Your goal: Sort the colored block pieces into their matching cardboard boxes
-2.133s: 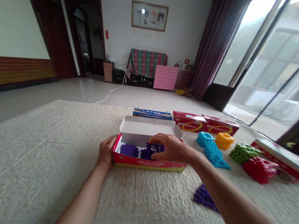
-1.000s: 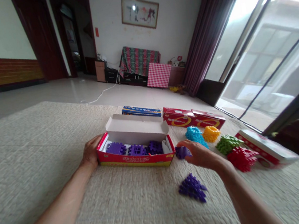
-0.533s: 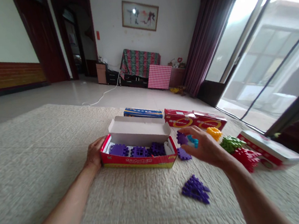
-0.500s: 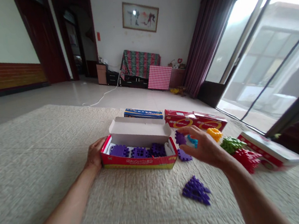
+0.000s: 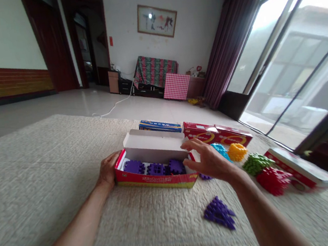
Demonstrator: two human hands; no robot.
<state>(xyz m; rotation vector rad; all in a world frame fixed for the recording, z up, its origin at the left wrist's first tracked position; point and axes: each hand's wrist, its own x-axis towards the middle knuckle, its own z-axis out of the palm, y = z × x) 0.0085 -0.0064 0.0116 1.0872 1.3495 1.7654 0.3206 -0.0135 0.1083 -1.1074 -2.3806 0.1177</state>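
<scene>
Holds the left end of the open red box (image 5: 156, 178) in the left hand (image 5: 108, 174), palm against the end wall and fingers curled round it. Poses the right hand (image 5: 209, 161) palm-down over the right end of the same box, fingers spread wide, thumb and forefinger well apart; cannot tell whether the forefinger tip touches the raised lid. Records three purple blocks (image 5: 156, 168) in a row inside the box, between the two hands, the last just left of the right thumb. Notes a loose purple piece (image 5: 204, 177) half hidden under the right palm, and a purple cluster (image 5: 219, 213) beside the right forearm, nearer the body than the hand. Lists, rightward from the right knuckles: blue block (image 5: 220, 150) just beside them, then yellow block (image 5: 236, 151), green block (image 5: 256, 163), red block (image 5: 273, 181), and a flat red carton (image 5: 301, 171) well apart. Places two closed red boxes (image 5: 216, 134) beyond the right fingertips and a blue box (image 5: 160, 125) beyond the lid. Logs everything as resting on the quilted mat (image 5: 38, 176).
</scene>
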